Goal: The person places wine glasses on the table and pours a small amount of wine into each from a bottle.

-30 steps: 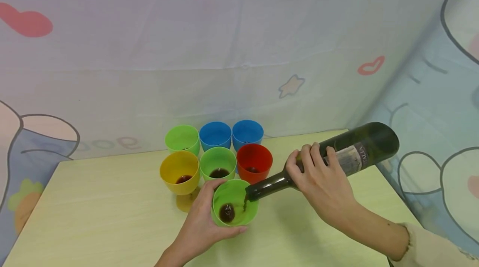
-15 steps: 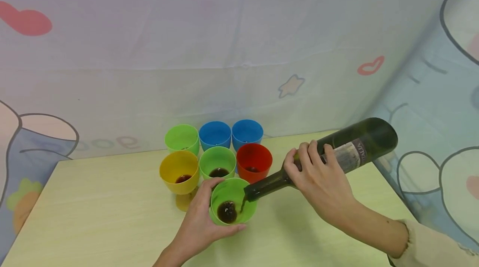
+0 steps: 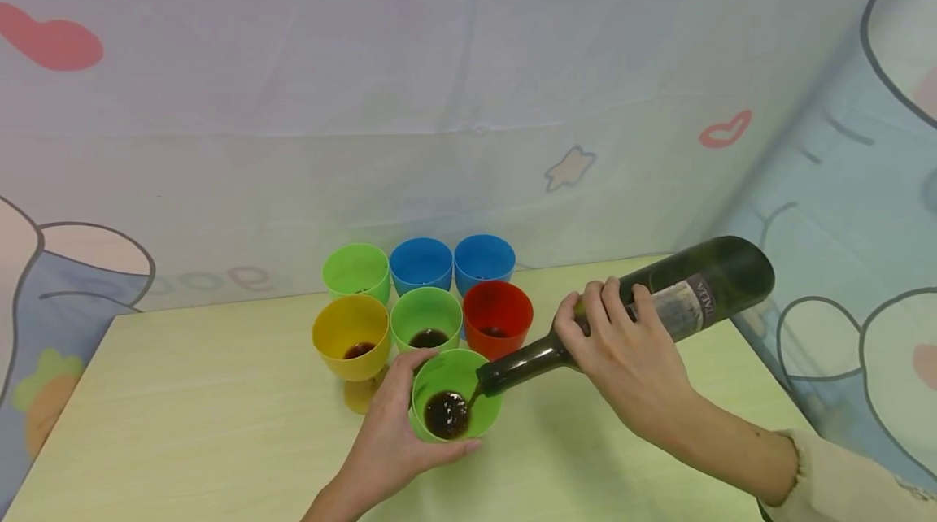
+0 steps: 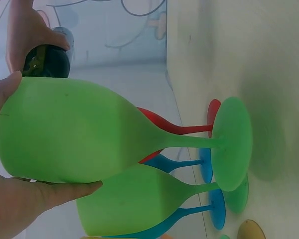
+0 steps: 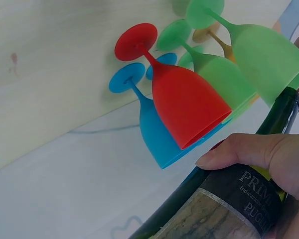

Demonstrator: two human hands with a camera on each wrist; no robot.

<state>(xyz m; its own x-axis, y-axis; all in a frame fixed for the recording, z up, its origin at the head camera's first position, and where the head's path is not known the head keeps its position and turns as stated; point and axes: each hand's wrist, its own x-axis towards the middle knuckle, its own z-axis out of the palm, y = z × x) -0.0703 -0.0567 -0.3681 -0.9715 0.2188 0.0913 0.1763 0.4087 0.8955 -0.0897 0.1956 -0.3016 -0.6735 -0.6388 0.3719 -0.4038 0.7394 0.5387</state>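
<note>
My left hand (image 3: 395, 432) grips the bowl of a green plastic wine goblet (image 4: 65, 129), thumb on the near side and fingers on the far side. Dark liquid pools in its bottom; whether its foot touches the table, I cannot tell. From the right, my right hand (image 3: 629, 351) holds a dark green wine bottle (image 3: 725, 278) round its body near the shoulder. The bottle slants down to the left, its mouth at the goblet's right rim, and a thin dark stream runs from it into the bowl. In the right wrist view, part of the bottle's label (image 5: 214, 219) shows.
Behind the held goblet stand a yellow goblet (image 3: 351, 327), a second green one (image 3: 427, 315) and a red one (image 3: 499, 311), each with dark liquid. Farther back are another green goblet (image 3: 356, 270) and two blue goblets (image 3: 421, 262). A printed cloth (image 3: 439, 83) hangs behind the pale table (image 3: 220, 424).
The dark pool in the held goblet has grown wider. Both hands, the goblet and the bottle have shifted only slightly; the stream still runs.
</note>
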